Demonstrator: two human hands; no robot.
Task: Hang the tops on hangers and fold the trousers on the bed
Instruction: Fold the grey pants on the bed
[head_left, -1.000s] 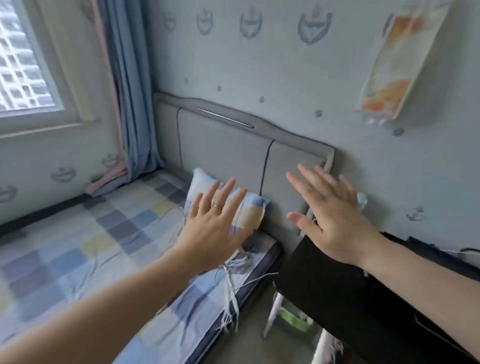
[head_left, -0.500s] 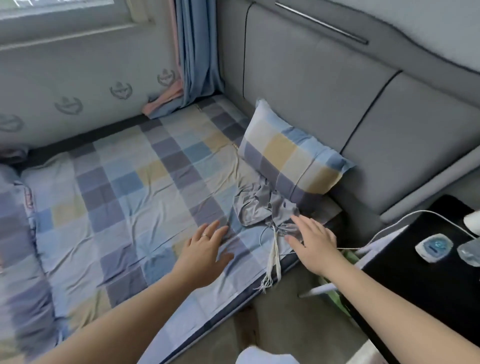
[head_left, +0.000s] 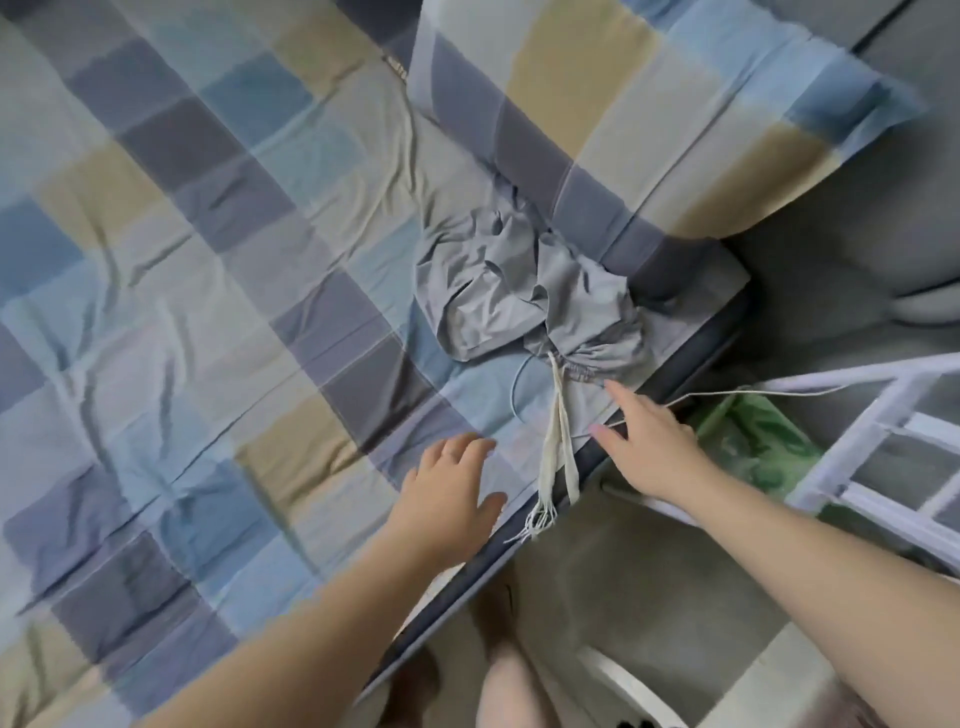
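View: tipped down from wall and headboard onto the bed (head_left: 208, 312) | Left hand (head_left: 447, 493): lowered from mid-air to low over the sheet, 7 o'clock of the crumpled grey trousers (head_left: 519, 291) | Right hand (head_left: 649, 447): dropped and reached in, fingertips now at the waistband, 5 o'clock of the trousers, beside the drawstring (head_left: 558, 441).

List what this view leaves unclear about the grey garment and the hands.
Head view only:
- Grey garment: crumpled, with its far edge against the pillow; its own folds hide its full shape.
- Left hand: fingertips blurred, so contact with the sheet is unclear.
- Right hand: unclear whether its fingertips touch the garment.
- Green thing: blurred, partly behind the white frame.
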